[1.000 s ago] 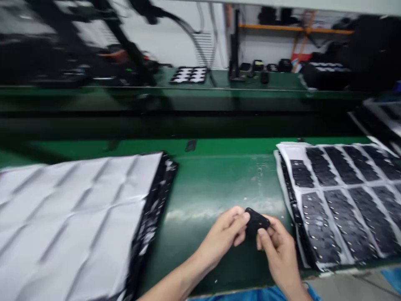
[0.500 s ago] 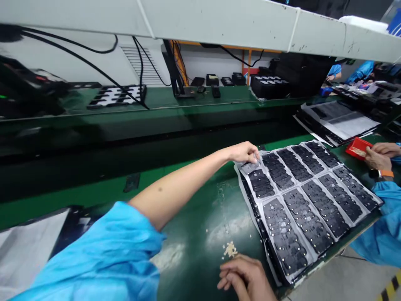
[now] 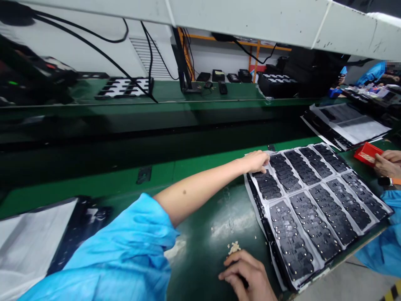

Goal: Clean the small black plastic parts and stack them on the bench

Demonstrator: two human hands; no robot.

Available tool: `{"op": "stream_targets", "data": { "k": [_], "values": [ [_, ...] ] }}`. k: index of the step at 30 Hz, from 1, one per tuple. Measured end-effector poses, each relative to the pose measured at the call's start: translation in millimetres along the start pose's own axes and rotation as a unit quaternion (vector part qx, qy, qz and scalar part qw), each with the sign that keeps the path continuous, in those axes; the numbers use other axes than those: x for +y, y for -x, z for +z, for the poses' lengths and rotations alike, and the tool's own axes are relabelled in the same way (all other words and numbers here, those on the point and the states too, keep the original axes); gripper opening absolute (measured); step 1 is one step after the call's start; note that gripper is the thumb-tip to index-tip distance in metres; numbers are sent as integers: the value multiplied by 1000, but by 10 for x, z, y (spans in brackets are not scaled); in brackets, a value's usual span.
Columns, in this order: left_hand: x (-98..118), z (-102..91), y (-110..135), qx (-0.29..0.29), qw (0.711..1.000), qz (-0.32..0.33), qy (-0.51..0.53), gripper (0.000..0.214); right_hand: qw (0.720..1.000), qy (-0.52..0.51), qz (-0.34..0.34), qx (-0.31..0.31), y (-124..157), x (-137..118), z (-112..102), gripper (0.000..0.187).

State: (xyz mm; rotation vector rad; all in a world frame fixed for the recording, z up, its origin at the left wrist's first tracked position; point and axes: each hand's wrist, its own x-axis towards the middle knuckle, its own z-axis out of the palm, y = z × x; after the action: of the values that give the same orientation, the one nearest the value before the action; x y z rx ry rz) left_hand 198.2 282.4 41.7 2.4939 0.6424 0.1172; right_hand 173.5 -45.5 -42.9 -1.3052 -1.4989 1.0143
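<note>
My left hand (image 3: 257,160) reaches far across to the back left corner of a white tray (image 3: 313,246) filled with rows of small black parts (image 3: 310,209). Its fingers are curled down onto the parts in that corner; what they hold is hidden. My right hand (image 3: 247,276) rests on the green bench (image 3: 203,234) near the front edge, fingers curled, just left of the tray. A small pile of pale crumbs (image 3: 233,247) lies beside it.
A stack of white-covered trays (image 3: 28,242) lies at the left. Another person's hand (image 3: 387,162) holds a red box (image 3: 367,154) at the right. More trays (image 3: 347,121) sit behind. A raised green shelf (image 3: 169,94) carries black parts and cables.
The view shifted slightly; my left hand stays at the tray's back corner, now pressed lower onto the parts. A second ago both hands held a black part together at the bench front.
</note>
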Motion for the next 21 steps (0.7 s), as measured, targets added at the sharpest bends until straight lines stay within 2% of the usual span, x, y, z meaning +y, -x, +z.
{"op": "stream_targets", "data": {
  "k": [9, 14, 21],
  "values": [
    [303, 29, 166, 19, 988, -104, -114, 26, 997, 17, -72, 34, -65, -73, 74, 26],
    [327, 50, 264, 17, 983, -116, -142, 37, 995, 20, -93, 37, -74, -80, 107, 31],
    [322, 167, 233, 43, 984, -102, -137, 37, 995, 32, -85, 43, -72, -47, 134, 26]
  ]
}}
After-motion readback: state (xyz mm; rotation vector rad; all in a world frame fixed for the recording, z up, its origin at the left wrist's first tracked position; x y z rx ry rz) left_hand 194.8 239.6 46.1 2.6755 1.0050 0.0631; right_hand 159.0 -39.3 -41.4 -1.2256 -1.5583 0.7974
